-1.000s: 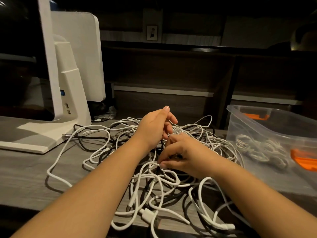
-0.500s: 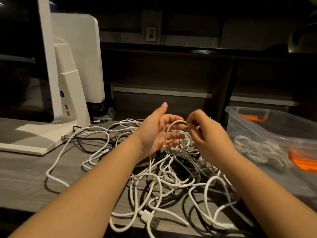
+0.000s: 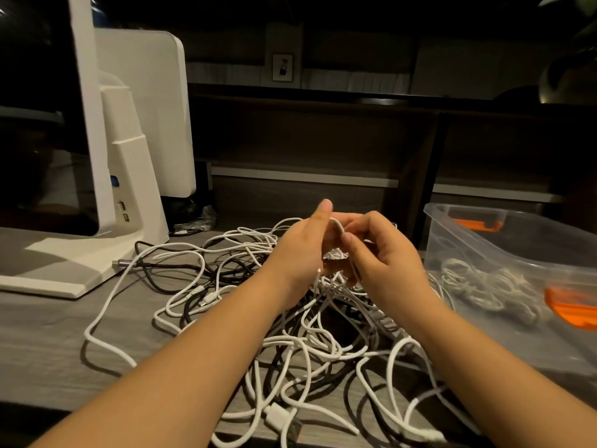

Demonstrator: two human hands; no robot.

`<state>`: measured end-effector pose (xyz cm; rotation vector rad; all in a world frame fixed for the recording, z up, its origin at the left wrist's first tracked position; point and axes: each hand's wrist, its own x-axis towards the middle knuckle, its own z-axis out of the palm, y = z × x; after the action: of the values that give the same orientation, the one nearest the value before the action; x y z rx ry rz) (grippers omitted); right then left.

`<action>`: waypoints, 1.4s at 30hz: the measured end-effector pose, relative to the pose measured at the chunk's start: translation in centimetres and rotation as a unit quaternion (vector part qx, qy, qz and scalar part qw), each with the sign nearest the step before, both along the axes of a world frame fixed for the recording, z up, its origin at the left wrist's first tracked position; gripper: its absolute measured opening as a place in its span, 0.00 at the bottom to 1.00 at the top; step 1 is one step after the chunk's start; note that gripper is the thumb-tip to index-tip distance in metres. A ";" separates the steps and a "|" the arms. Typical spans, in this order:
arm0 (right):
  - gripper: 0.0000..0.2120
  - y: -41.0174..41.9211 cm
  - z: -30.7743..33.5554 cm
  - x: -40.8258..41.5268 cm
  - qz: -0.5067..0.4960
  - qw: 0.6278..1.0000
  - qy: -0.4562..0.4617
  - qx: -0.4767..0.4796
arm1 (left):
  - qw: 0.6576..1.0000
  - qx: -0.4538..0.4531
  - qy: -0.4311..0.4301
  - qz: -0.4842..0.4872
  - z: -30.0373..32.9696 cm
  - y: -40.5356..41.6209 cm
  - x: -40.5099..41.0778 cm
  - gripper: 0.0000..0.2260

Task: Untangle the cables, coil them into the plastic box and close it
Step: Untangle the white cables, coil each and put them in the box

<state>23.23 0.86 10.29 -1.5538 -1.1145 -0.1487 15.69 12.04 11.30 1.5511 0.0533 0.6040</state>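
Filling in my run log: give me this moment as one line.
step: untangling | left hand: holds white cable | right hand: pinches same cable | pile: on desk | box: open, some coils inside

A white monitor (image 3: pixel 142 108) stands on the grey desk (image 3: pixel 38 344).

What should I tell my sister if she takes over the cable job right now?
Left hand: holds a white cable loop, raised above the pile.
Right hand: pinches the same cable.
Tangled cables: heaped on the desk, white and black mixed.
Plastic box: open, on the right, some coiled cables inside.
Done: a few cables coiled and boxed.
Left: free this cable, coil the rest, close the box. No lid clearly in view.
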 end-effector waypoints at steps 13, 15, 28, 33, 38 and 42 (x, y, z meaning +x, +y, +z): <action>0.06 -0.2 0.1 0.1 -0.008 0.951 -0.166 -0.260 | 0.922 -0.360 -0.097 0.101 1.6 2.0 -0.5 0.23; 0.04 -0.2 0.2 0.2 -0.016 0.948 -0.177 -0.262 | 0.922 -0.358 -0.099 0.110 1.8 2.3 -0.7 0.23; 0.08 -0.2 0.1 -0.1 0.004 0.953 -0.210 -0.217 | 0.977 0.035 0.077 0.197 0.5 1.7 -0.3 0.28; 0.11 -0.4 0.3 -0.3 0.075 0.970 -0.146 -0.180 | 0.984 0.038 0.140 0.104 0.5 1.3 -0.4 0.21; 0.09 -0.4 0.4 -0.3 0.064 0.974 -0.152 -0.155 | 0.963 0.181 0.163 0.112 0.6 0.8 -0.4 0.17; 0.07 -0.3 0.2 0.0 -0.002 0.978 -0.154 -0.138 | 0.960 0.200 0.169 0.103 0.5 0.9 -0.3 0.15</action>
<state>23.22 0.52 10.54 -1.8220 -1.4224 -0.2519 15.38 12.93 11.76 2.0482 0.3754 0.5267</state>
